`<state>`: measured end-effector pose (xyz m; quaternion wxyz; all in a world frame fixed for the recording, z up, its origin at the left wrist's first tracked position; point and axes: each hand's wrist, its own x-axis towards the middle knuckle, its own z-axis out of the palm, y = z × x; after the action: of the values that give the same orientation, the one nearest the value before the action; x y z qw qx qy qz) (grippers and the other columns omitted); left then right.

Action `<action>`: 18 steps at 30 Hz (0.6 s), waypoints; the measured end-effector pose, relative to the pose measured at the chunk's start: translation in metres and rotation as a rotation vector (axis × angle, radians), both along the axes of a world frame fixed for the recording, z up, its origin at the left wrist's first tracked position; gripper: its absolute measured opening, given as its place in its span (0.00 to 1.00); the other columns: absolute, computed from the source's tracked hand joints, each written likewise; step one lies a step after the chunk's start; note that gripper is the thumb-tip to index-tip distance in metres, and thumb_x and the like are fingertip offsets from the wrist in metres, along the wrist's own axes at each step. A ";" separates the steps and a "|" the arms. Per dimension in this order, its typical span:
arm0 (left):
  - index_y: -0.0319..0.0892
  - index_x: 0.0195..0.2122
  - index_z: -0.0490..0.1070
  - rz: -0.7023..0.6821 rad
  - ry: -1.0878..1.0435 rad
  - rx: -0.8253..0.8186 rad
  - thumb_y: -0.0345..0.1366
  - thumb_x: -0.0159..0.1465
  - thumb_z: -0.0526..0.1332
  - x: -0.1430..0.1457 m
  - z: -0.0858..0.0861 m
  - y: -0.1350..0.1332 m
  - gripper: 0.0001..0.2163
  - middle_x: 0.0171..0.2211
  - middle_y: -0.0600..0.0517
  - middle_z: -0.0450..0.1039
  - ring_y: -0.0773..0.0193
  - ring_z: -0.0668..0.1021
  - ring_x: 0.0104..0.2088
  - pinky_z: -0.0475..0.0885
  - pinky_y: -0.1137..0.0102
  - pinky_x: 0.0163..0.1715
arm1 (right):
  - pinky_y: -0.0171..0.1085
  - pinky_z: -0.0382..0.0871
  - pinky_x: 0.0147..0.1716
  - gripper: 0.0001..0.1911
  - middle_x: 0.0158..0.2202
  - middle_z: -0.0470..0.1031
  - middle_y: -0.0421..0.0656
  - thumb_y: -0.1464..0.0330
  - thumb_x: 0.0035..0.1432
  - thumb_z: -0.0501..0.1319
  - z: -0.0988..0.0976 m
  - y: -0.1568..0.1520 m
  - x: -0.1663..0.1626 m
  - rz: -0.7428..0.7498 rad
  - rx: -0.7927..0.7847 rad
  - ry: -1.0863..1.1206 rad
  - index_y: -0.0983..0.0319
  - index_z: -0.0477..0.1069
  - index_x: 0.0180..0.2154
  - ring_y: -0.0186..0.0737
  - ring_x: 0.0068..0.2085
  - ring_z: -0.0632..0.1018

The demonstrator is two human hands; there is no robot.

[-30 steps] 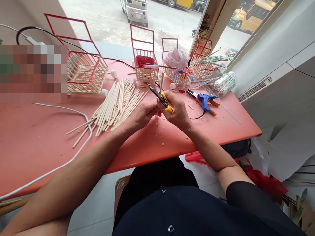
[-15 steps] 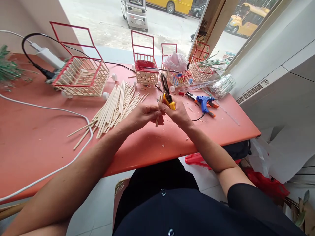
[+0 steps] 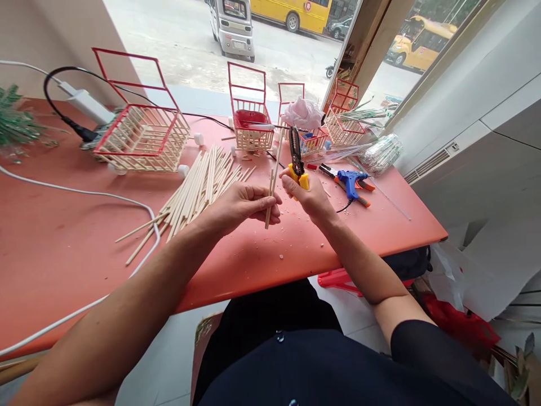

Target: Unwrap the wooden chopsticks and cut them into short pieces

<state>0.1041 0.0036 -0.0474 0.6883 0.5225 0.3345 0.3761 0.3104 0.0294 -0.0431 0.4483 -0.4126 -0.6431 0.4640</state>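
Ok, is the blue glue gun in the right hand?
No, the right hand holds yellow-handled pliers; the blue glue gun lies on the table.

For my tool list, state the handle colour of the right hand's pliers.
Yellow handles, best seen in the head view.

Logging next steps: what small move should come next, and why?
Probably bring the yellow-handled pliers to the longer wooden stick, level with the top of the shorter one: the left hand holds both sticks together, and the right hand holds the pliers clear of them.

Plier handles [image 3: 303, 181] partly hidden; green bundle [image 3: 17, 117] cropped.
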 end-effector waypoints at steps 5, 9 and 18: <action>0.37 0.37 0.84 -0.021 0.027 0.044 0.56 0.57 0.82 0.004 -0.004 -0.001 0.24 0.32 0.43 0.86 0.54 0.88 0.32 0.86 0.62 0.36 | 0.39 0.65 0.36 0.28 0.31 0.71 0.37 0.41 0.60 0.69 0.003 -0.009 -0.004 -0.072 0.146 -0.218 0.59 0.70 0.38 0.37 0.33 0.70; 0.38 0.33 0.83 -0.063 0.072 0.085 0.57 0.57 0.82 0.010 -0.003 -0.003 0.24 0.31 0.43 0.86 0.55 0.87 0.31 0.85 0.65 0.34 | 0.40 0.66 0.39 0.27 0.30 0.70 0.37 0.41 0.62 0.67 0.002 -0.011 -0.007 -0.090 0.177 -0.258 0.57 0.67 0.35 0.38 0.33 0.71; 0.39 0.41 0.85 -0.061 -0.011 -0.085 0.54 0.58 0.82 0.009 -0.008 0.000 0.23 0.34 0.42 0.88 0.51 0.90 0.38 0.88 0.57 0.45 | 0.39 0.65 0.36 0.27 0.29 0.66 0.35 0.41 0.62 0.67 -0.010 0.002 -0.004 -0.051 0.098 -0.135 0.57 0.66 0.35 0.36 0.32 0.69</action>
<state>0.1130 0.0031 -0.0554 0.7230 0.5004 0.3303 0.3431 0.3063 0.0310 -0.0526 0.4352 -0.4369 -0.6829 0.3916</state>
